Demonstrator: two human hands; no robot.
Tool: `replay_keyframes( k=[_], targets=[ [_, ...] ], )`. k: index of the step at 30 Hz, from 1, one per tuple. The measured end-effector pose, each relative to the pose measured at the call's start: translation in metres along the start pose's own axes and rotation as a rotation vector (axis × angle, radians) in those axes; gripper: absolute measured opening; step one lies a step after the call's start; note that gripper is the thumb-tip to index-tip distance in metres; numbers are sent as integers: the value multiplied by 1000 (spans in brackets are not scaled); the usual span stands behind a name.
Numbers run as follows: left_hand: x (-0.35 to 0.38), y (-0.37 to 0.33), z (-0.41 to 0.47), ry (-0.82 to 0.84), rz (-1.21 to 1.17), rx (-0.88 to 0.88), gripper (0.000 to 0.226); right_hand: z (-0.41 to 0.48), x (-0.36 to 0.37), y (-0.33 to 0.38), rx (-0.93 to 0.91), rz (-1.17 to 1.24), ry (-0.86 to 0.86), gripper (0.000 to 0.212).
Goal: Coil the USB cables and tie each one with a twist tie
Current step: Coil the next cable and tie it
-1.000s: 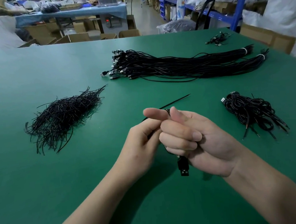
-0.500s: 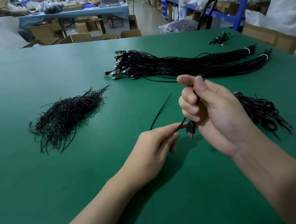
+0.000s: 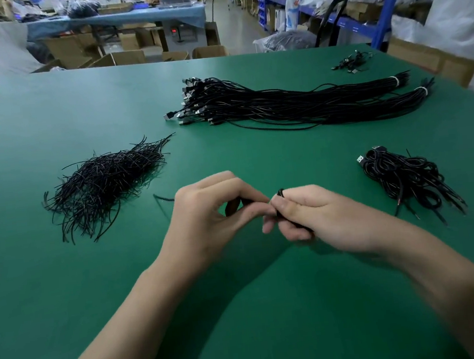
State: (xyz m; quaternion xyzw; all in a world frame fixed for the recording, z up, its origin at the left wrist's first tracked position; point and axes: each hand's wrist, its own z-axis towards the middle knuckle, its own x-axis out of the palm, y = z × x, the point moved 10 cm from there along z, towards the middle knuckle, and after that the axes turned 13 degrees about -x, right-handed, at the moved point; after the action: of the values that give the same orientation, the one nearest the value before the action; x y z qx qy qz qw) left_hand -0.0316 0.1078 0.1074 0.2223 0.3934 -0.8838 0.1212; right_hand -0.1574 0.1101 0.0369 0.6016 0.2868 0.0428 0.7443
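My right hand grips a small black coiled USB cable, mostly hidden inside the fingers. My left hand pinches a black twist tie whose free end sticks out to the left past the hand. Both hands meet fingertip to fingertip over the middle of the green table. A heap of black twist ties lies to the left. Long bundles of uncoiled USB cables stretch across the far side. A pile of coiled, tied cables sits to the right.
A few loose cables lie near the table's far right corner. Behind the table stand cardboard boxes, a blue shelf rack and another work table.
My right hand came down from its raised position and met my left hand. The twist tie's free end, which pointed up and away, now points left behind my left hand.
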Motion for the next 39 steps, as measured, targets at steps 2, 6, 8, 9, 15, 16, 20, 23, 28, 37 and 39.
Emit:
replay_keyframes(
  k=[2,6,8,9,15,16,20,23,28,37,39],
  targets=[
    [-2,7,4,16,-105,-63,10,-6,18,2,29,321,108,45],
    [11,26,1,101,-474,-267,5,-15,37,21,-32,630,270,31],
    [23,29,-1,153,-641,-320,3,-16,40,32,-79,761,287,30],
    [29,29,-3,172,-690,-336,7,-15,40,38,-113,835,277,30],
    [66,33,-18,299,-559,-441,29,9,12,58,-320,1045,-130,30],
    [68,33,-20,304,-480,-439,29,12,5,56,-327,997,-224,29],
    [73,16,-21,357,-189,-296,33,13,-20,49,-342,684,-466,28],
    [71,9,-20,351,-24,-197,22,11,-32,51,-367,317,-493,32],
    [52,7,-15,234,182,-119,20,5,-35,42,-272,-293,-420,28],
    [15,10,-5,58,180,-103,20,2,-14,10,-51,-461,-130,40],
    [12,12,-2,80,177,-88,17,-1,-9,9,-45,-334,-74,44]
  ],
)
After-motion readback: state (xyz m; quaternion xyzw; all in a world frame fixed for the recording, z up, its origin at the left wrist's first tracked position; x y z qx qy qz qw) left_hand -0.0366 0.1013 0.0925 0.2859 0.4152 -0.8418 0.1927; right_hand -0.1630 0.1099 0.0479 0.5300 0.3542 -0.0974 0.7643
